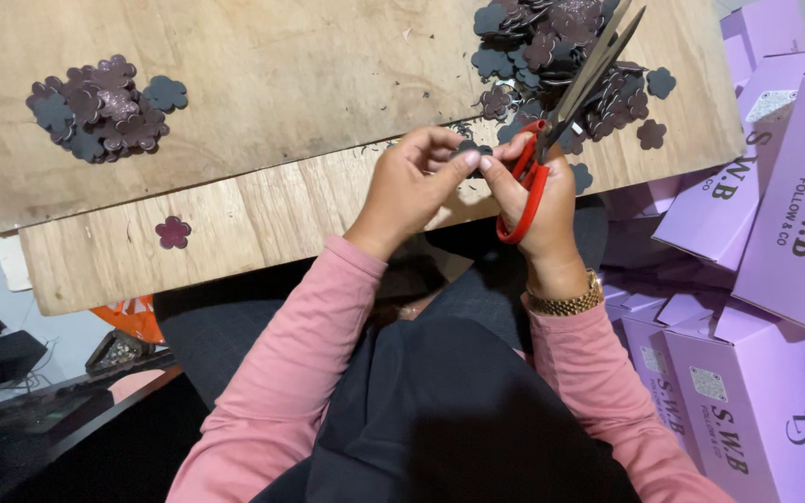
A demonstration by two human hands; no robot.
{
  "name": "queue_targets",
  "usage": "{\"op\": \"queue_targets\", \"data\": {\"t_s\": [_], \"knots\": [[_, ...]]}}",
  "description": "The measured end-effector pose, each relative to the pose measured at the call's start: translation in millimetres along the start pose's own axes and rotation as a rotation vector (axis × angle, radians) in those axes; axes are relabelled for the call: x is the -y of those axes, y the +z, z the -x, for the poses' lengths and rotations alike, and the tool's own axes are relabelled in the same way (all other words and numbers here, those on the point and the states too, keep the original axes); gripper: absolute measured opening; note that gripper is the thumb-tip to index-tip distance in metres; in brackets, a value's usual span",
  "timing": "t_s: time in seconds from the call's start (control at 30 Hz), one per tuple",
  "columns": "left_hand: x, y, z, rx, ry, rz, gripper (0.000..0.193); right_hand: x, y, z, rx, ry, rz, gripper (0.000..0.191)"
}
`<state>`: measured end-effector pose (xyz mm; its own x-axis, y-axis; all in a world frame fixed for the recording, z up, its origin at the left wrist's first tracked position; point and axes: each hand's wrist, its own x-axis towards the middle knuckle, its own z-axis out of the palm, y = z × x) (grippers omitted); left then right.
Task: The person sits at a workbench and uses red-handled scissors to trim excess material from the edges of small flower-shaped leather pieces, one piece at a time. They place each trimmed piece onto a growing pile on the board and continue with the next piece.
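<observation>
Both hands pinched a small dark flower-shaped cutout (470, 149) above the wooden board (309, 74), the left hand (412, 182) gripping its edge. The right hand (538, 200) also clutched red-handled scissors (552, 130), whose raised, parted blades could nick a finger or scatter the glittery flower pile (561, 65) behind them.

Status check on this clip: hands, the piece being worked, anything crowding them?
Left hand and right hand pinch one dark flower cutout. Red-handled scissors hang on right hand, blades up. Cutout pile just beyond; nothing blocking.
</observation>
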<state>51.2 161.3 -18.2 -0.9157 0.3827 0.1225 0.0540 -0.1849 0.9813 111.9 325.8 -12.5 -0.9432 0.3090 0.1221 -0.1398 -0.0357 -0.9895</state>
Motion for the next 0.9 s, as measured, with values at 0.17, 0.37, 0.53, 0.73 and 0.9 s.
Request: {"op": "queue_targets", "data": {"t_s": [0.17,0.37,0.53,0.73,0.9], "knots": [[-3.8,0.4,2.9,0.057,-0.239,0.056,0.012,1.4,0.0,-0.9,-0.018,0.072,-0.054,0.023],[0.0,1.9,3.9,0.072,-0.151,0.097,0.013,-0.9,3.3,-10.1,-0.113,0.007,-0.201,0.014],[4.3,-2.0,3.6,0.045,-0.190,0.275,0.013,9.7,-3.7,-9.2,-0.100,0.084,-0.188,0.013],[-23.0,-0.2,8.2,-0.033,0.097,-0.041,0.012,25.8,5.2,-3.5,0.110,-0.014,-0.054,0.023],[-67.9,-17.2,16.4,-0.234,0.640,-0.721,0.018,54.9,14.3,-3.9,0.047,0.312,-0.179,0.010]]}}
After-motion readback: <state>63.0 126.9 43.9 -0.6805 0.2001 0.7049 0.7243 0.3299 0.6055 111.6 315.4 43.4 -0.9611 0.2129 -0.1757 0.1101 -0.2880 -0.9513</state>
